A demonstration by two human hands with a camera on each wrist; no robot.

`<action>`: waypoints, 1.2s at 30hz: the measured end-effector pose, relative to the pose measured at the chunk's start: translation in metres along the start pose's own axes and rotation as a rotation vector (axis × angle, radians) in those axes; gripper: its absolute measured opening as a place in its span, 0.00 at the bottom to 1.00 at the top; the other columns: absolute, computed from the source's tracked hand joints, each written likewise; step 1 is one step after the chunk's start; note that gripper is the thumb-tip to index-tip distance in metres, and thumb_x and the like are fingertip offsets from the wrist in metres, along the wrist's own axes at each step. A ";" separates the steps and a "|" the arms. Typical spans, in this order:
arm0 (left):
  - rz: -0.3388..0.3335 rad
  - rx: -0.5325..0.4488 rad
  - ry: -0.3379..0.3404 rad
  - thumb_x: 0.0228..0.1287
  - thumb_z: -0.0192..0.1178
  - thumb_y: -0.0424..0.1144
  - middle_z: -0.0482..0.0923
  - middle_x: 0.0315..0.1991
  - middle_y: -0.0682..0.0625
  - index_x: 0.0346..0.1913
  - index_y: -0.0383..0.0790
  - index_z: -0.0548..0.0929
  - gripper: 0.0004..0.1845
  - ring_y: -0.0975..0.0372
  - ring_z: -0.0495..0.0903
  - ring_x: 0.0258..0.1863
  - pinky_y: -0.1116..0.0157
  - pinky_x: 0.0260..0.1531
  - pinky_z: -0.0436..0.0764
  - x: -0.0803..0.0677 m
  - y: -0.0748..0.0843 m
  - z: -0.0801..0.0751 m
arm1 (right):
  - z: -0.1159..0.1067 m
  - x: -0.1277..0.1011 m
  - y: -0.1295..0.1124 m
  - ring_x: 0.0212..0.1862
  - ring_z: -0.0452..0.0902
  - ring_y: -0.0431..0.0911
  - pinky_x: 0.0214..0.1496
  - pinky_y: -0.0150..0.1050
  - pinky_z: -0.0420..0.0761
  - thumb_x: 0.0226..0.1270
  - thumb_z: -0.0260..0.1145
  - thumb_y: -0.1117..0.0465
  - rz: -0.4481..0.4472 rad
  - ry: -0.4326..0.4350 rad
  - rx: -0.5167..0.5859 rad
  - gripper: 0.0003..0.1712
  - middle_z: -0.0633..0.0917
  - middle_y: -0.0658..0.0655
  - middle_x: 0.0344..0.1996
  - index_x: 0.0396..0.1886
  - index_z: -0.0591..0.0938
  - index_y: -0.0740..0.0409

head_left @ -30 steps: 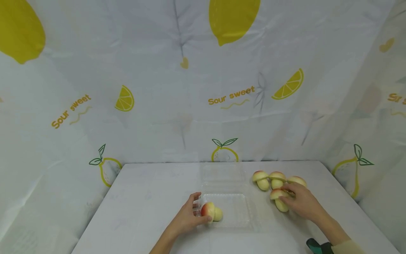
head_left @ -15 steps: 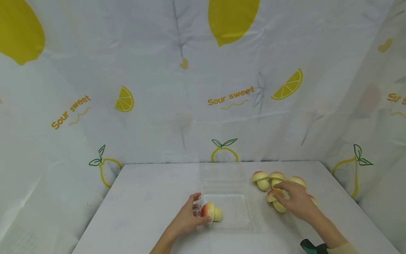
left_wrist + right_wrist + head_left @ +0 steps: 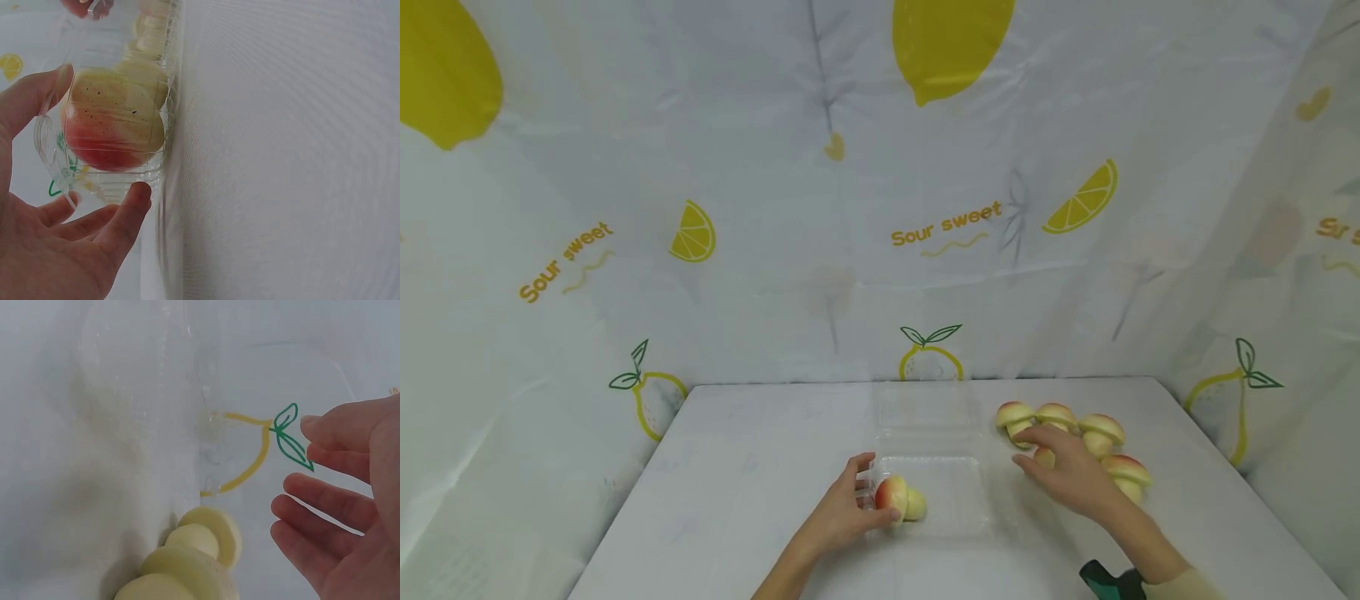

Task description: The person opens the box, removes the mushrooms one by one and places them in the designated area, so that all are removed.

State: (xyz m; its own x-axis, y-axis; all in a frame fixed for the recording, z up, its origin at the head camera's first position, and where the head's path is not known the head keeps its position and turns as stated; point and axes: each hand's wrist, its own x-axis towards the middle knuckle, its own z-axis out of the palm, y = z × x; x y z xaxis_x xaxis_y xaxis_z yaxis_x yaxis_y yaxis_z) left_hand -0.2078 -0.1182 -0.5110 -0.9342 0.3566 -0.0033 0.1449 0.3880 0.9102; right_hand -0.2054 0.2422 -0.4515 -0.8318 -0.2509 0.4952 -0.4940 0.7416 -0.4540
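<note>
My left hand (image 3: 850, 510) grips the left end of a clear plastic box (image 3: 951, 500), thumb on the near side, fingers round the far side. In that end of the box lies a mushroom (image 3: 892, 497) with a red and pale yellow cap, also the speckled mushroom (image 3: 112, 119) in the left wrist view. My right hand (image 3: 1070, 473) hovers palm down among more mushrooms, fingers extended and spread. One mushroom (image 3: 1043, 456) shows partly behind it. In the right wrist view the right hand (image 3: 340, 494) has nothing between its fingers.
Behind the box its clear lid (image 3: 928, 408) lies folded back. Several mushrooms (image 3: 1101, 435) lie at the right rear of the white table (image 3: 760, 467), one mushroom (image 3: 1126, 475) nearer the right hand. A lemon-print cloth (image 3: 790, 325) hangs behind.
My right hand has moved left from the mushroom group, first pinching a mushroom and shifting it slightly left; the fingers have spread since. My left hand stays on the box.
</note>
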 end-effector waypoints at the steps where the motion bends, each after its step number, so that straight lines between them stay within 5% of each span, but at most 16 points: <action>1: -0.001 -0.002 -0.001 0.55 0.77 0.50 0.63 0.72 0.35 0.76 0.37 0.59 0.51 0.44 0.75 0.61 0.46 0.58 0.78 0.000 0.000 0.000 | 0.001 0.001 -0.002 0.44 0.82 0.47 0.44 0.46 0.83 0.61 0.75 0.63 -0.001 -0.011 0.018 0.12 0.87 0.48 0.42 0.45 0.88 0.58; 14: 0.000 0.002 -0.002 0.55 0.77 0.50 0.63 0.72 0.35 0.76 0.36 0.59 0.51 0.44 0.75 0.61 0.47 0.58 0.79 0.001 -0.001 0.000 | 0.024 0.015 -0.024 0.49 0.82 0.49 0.50 0.47 0.84 0.65 0.74 0.63 0.026 -0.116 0.132 0.12 0.86 0.47 0.45 0.47 0.87 0.53; 36: -0.018 -0.011 0.002 0.55 0.77 0.51 0.64 0.72 0.37 0.75 0.37 0.60 0.51 0.44 0.75 0.61 0.45 0.58 0.78 0.002 0.000 0.000 | 0.062 0.030 -0.047 0.51 0.81 0.51 0.55 0.43 0.83 0.68 0.72 0.59 -0.095 -0.311 0.317 0.13 0.84 0.48 0.47 0.51 0.84 0.54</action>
State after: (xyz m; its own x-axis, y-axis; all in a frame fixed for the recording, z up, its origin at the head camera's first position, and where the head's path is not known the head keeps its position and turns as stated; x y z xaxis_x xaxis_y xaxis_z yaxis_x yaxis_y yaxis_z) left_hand -0.2095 -0.1172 -0.5106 -0.9373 0.3480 -0.0191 0.1243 0.3848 0.9146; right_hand -0.2225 0.1616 -0.4612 -0.7918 -0.5194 0.3214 -0.5844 0.4910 -0.6461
